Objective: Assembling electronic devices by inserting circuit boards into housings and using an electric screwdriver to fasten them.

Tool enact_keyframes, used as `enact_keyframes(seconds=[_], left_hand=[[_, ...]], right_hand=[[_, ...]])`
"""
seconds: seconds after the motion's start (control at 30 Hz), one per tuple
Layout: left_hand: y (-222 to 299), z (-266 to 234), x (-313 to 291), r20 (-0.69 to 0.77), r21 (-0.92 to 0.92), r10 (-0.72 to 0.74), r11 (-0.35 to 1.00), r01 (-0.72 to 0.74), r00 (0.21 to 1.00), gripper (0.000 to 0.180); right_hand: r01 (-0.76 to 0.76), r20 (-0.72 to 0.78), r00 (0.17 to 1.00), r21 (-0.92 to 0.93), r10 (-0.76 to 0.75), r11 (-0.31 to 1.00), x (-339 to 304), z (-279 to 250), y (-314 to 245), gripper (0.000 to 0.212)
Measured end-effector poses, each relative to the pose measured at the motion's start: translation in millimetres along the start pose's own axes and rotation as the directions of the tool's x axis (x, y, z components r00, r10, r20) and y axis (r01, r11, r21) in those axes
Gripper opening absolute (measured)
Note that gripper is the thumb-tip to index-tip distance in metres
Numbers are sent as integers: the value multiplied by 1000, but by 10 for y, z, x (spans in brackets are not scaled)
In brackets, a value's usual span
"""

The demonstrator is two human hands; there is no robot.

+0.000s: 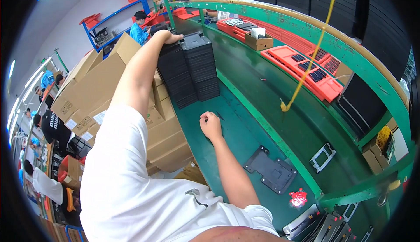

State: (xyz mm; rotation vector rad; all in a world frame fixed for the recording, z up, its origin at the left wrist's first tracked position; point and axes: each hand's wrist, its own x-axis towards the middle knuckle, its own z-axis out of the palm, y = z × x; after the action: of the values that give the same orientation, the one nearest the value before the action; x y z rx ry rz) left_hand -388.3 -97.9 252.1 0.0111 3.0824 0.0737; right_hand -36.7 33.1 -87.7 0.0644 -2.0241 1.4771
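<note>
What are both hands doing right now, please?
Left hand: fingers curled over the top of the stack of black trays.
Right hand: closed in a loose fist on the green table, holding nothing visible.

2 stacks of black trays [189, 69] are standing on the green tabletop [245, 97], 1 flat black plate [271, 170] is lying nearby, and 1 yellow cord [313, 49] is hanging overhead.

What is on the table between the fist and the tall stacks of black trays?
Nothing: in the head view, only bare green table lies between the right hand, a closed fist, and the stacks of black trays. The left hand rests on top.
</note>
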Motion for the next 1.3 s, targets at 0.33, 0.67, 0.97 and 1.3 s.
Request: enact_keyframes(seconds=[0.33, 0.67, 0.97, 1.3], left_hand=[[521, 57, -1071, 53, 30, 47, 998, -49, 997, 97], [283, 318, -1253, -85, 57, 107, 993, -103, 991, 97], [294, 476, -1631, -484, -148, 41, 981, -127, 874, 100], [319, 610, -1754, -661, -97, 82, 976, -193, 746, 90]], right_hand=[[-14, -30, 999, -42, 13, 999, -13, -141, 114, 9], [20, -17, 1000, -117, -22, 993, -47, -211, 27, 12], [-37, 22, 999, -134, 41, 990, -40, -189, 81, 26], [-201, -338, 941, -486, 29, 850, 1059, 154, 224, 135]])
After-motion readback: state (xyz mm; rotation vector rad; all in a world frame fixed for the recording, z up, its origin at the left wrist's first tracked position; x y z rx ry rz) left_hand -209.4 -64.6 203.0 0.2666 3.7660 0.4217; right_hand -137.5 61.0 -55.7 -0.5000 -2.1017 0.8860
